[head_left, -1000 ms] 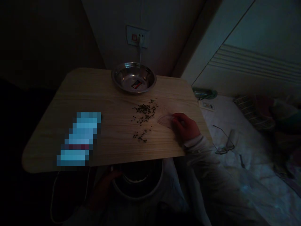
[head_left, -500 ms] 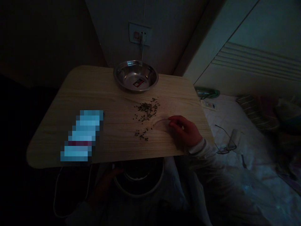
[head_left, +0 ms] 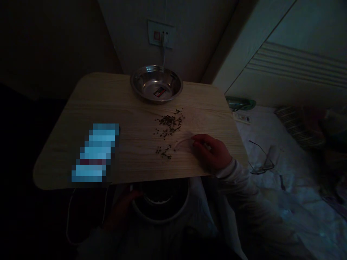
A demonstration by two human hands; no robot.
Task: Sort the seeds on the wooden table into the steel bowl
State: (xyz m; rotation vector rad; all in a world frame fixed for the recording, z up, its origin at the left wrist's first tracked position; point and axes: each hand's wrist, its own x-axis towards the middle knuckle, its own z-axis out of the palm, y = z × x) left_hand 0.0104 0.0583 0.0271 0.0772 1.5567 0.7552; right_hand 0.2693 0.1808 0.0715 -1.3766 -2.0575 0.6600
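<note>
On the pale wood table (head_left: 130, 151) in front of you, in a dim room, small dark seeds (head_left: 169, 121) lie in 2 loose groups: a larger, denser scatter near the middle and a smaller, thinner one closer to you. Your right hand (head_left: 213, 151) is at the right part of the table, thumb and fingers pinched on the edge of a clear, thin film (head_left: 184, 143). Its far edge curves toward the smaller group and reaches just beside the nearest seeds; its exact shape is hard to make out. Your left hand (head_left: 123, 206) is low in the shadow below the table, its fingers at the left side of a dark, round pot (head_left: 160, 220) at your lap; you cannot tell from the view whether they grip it. Behind the seeds, at the table's far edge, a shiny metal bowl (head_left: 156, 85) sits upright with 1 dark and red label inside. To the left lies a lit phone (head_left: 96, 151), its screen blurred into blocks, and a pale cord (head_left: 67, 220) loops below it. On the wall behind the bowl is a socket (head_left: 161, 34) with a plug in it. Right of the table, glasses (head_left: 262, 168) rest on a white sheet (head_left: 257, 128), with a remote (head_left: 242, 117) and a greenish bottle (head_left: 240, 103) farther back.
</note>
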